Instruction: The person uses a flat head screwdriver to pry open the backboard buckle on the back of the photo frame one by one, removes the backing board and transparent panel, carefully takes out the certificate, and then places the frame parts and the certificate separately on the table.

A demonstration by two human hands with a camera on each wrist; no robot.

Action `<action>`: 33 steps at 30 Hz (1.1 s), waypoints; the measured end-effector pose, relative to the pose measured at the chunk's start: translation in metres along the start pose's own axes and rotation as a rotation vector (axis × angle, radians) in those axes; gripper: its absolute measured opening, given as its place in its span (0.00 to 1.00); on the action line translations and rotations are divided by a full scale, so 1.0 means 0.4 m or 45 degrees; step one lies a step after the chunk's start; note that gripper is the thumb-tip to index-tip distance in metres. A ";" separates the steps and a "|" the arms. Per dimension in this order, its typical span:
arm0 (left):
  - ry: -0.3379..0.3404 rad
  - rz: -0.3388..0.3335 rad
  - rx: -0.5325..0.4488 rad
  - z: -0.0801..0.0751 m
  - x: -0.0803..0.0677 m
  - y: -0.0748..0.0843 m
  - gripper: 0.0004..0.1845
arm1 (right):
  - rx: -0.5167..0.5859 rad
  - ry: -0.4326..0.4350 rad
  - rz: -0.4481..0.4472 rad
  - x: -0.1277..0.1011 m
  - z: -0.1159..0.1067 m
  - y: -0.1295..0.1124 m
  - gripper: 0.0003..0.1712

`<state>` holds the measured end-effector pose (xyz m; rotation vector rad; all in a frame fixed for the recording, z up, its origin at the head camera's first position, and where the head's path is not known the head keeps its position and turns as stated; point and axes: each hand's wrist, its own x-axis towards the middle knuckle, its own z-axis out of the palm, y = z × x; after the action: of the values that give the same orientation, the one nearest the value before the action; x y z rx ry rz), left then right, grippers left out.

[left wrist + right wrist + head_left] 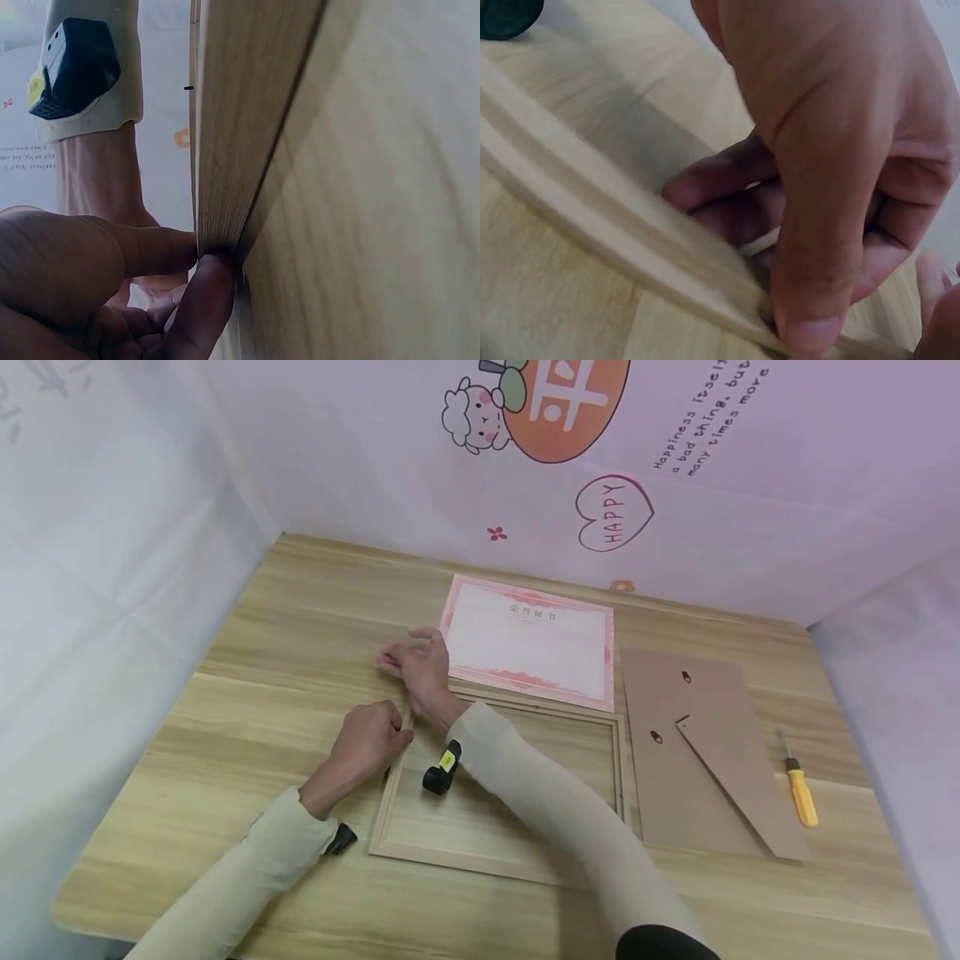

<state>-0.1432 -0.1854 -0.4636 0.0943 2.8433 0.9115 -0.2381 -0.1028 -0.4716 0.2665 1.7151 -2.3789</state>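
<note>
A light wooden picture frame (504,777) lies flat on the table (247,635). My left hand (371,737) is curled at the frame's left rail near the far corner. In the left wrist view its thumb and a finger (187,270) pinch the frame's edge (232,150). The right wrist view shows that hand (780,247) with its thumb on the rail (592,217) and fingers tucked under it. My right hand (412,664) reaches across and rests over the frame's far left corner, fingers stretched leftward. The corner itself is hidden beneath it.
A pink-bordered certificate (532,639) lies just behind the frame. To the right lies a brown backing board (675,760) with its stand flap (742,785), and beyond it a yellow-handled screwdriver (799,787). Printed fabric walls close in the back and both sides.
</note>
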 end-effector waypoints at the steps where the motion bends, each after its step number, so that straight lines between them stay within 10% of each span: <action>1: 0.000 0.000 0.000 0.000 0.000 0.000 0.07 | -0.002 -0.005 0.009 -0.001 -0.001 -0.002 0.27; 5: 0.007 0.000 0.017 0.001 0.000 0.000 0.07 | -0.018 -0.021 0.043 -0.002 -0.013 -0.009 0.17; 10: -0.006 -0.024 0.025 0.002 -0.002 0.004 0.08 | -0.108 -0.033 0.096 -0.002 -0.034 -0.025 0.30; 21: 0.004 -0.031 0.028 0.004 -0.006 0.008 0.08 | -0.332 0.016 0.119 0.009 -0.065 -0.041 0.05; 33: -0.005 -0.039 0.024 0.008 -0.004 0.007 0.07 | -0.346 0.030 0.140 0.026 -0.077 -0.040 0.03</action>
<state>-0.1411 -0.1816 -0.4644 0.0543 2.8417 0.8777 -0.2512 -0.0693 -0.4690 0.3360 1.9530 -2.0444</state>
